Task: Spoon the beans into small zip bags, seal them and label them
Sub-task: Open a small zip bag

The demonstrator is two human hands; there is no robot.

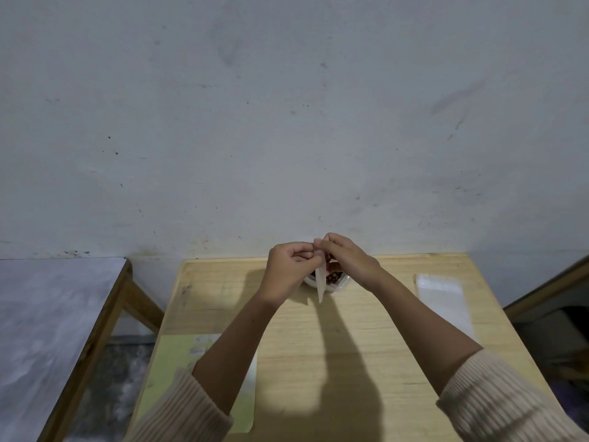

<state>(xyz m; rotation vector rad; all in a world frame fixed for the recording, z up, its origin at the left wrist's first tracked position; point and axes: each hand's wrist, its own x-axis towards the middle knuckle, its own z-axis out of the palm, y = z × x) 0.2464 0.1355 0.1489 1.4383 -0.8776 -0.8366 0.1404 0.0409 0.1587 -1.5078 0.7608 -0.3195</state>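
You are in a plain room that looks like part of a modest home. Your small pale wooden tabletop (366,346) is pushed against a scuffed, stained white wall (287,122). A second wood-framed table (47,314) stands beside its left edge, with speckled floor (127,371) between them.

Illegible writing on green sheet (169,362)

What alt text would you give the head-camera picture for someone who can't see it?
A person's left hand and right hand pinch the top of a small zip bag held edge-on above a bowl of brown beans on a wooden table. Spare clear bags lie to the right, a green sheet near left.
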